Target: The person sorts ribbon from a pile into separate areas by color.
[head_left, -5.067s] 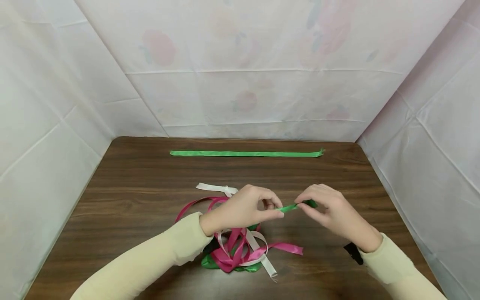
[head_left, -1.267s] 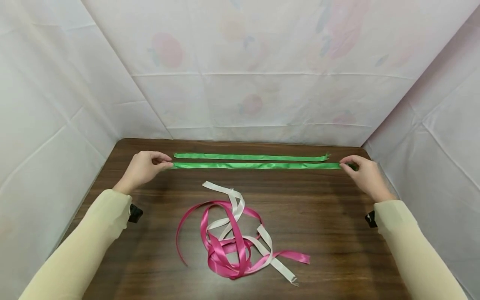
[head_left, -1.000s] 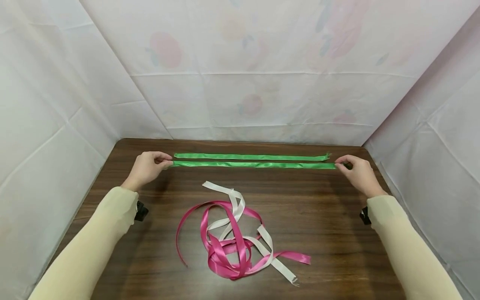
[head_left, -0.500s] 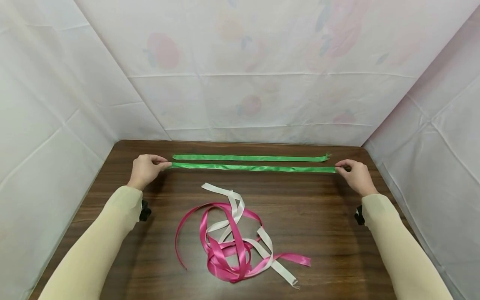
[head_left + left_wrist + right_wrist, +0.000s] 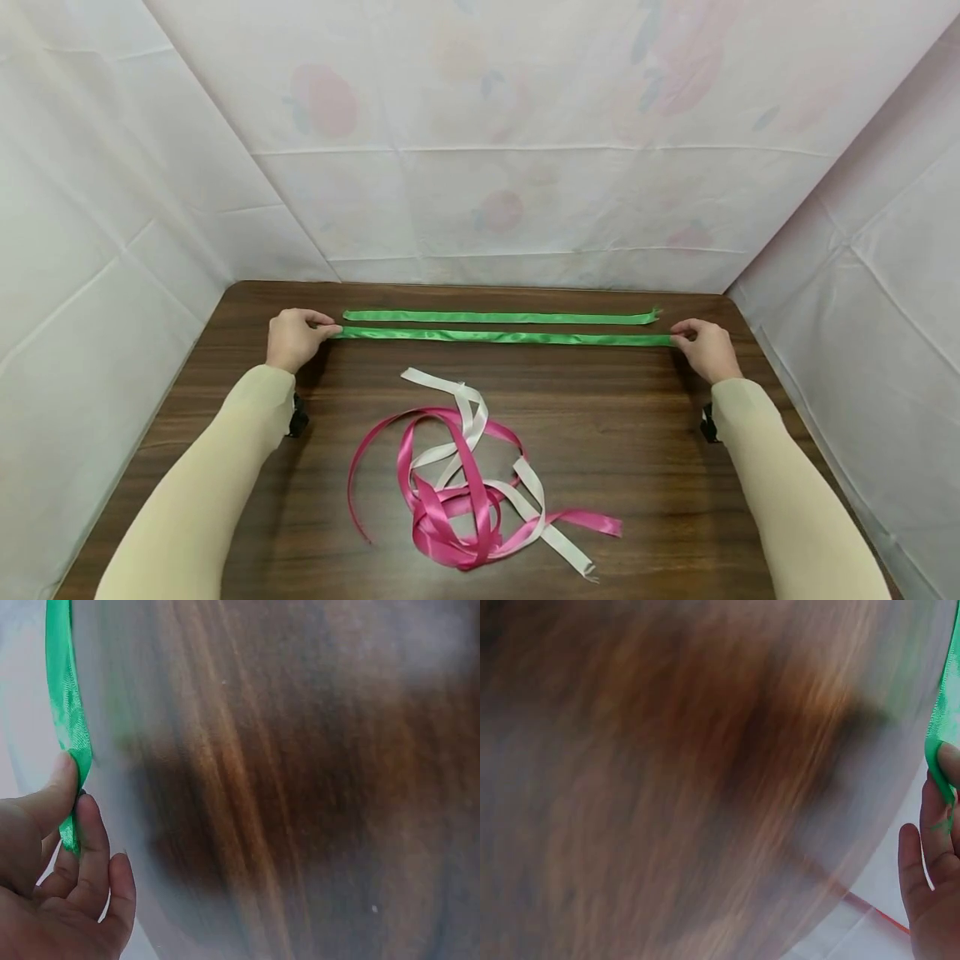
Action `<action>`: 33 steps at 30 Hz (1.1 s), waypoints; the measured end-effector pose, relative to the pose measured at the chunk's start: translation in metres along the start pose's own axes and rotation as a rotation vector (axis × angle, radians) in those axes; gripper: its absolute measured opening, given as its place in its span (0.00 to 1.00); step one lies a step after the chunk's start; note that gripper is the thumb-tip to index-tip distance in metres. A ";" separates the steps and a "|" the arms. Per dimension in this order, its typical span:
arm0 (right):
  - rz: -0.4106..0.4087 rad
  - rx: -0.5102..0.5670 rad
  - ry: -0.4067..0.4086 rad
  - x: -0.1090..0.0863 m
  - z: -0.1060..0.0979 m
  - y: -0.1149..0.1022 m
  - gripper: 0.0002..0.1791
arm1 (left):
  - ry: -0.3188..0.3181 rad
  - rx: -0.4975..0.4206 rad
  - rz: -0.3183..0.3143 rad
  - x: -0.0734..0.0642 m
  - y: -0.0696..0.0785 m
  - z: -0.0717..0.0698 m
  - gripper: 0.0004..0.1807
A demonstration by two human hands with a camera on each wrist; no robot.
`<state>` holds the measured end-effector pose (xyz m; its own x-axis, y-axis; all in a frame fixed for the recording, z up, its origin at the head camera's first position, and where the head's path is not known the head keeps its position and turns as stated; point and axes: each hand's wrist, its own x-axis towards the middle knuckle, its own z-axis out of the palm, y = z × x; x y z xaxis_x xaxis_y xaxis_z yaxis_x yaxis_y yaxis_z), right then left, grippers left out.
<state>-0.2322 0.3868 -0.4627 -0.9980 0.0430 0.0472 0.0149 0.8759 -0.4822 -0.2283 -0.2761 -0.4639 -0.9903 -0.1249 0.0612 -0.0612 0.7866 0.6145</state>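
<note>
A shiny green ribbon [image 5: 510, 337] is stretched straight from side to side between the two hands. The left hand [image 5: 294, 340] pinches its left end between thumb and fingers. At the other end the right hand [image 5: 707, 348] pinches it. In the left wrist view a short tail of the ribbon [image 5: 66, 697] pokes out below the thumb. The right wrist view shows the ribbon [image 5: 946, 705] bent round the fingertips, its frayed end hanging past them. Just behind it, a second green ribbon [image 5: 495, 317] lies flat and parallel, slightly shorter, with a frayed right end.
Nearer the person, a pink ribbon [image 5: 472, 475] lies in loops on the brown wooden table [image 5: 600, 417]. White ribbon [image 5: 472, 425] is tangled with it, both with loose ends. Pale fabric sheets [image 5: 487, 167] rise behind the table and at both sides.
About five seconds ago the hands held green ribbon bunched above the pile; since then it has been drawn out full length beside the other green ribbon. Over the last second the hands barely shifted.
</note>
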 end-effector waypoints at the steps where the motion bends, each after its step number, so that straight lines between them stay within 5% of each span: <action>1: 0.001 0.001 0.000 0.001 0.001 -0.001 0.13 | 0.002 -0.002 -0.005 0.000 0.000 0.001 0.17; 19: 0.176 -0.061 -0.004 0.005 0.011 -0.020 0.19 | 0.065 0.084 -0.018 -0.005 -0.009 0.003 0.19; 33: 0.264 -0.103 -0.002 0.011 0.020 -0.008 0.26 | 0.092 0.084 -0.075 -0.005 -0.010 0.006 0.21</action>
<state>-0.2442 0.3711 -0.4760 -0.9587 0.2756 -0.0699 0.2807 0.8786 -0.3864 -0.2234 -0.2792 -0.4749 -0.9671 -0.2374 0.0917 -0.1490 0.8202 0.5523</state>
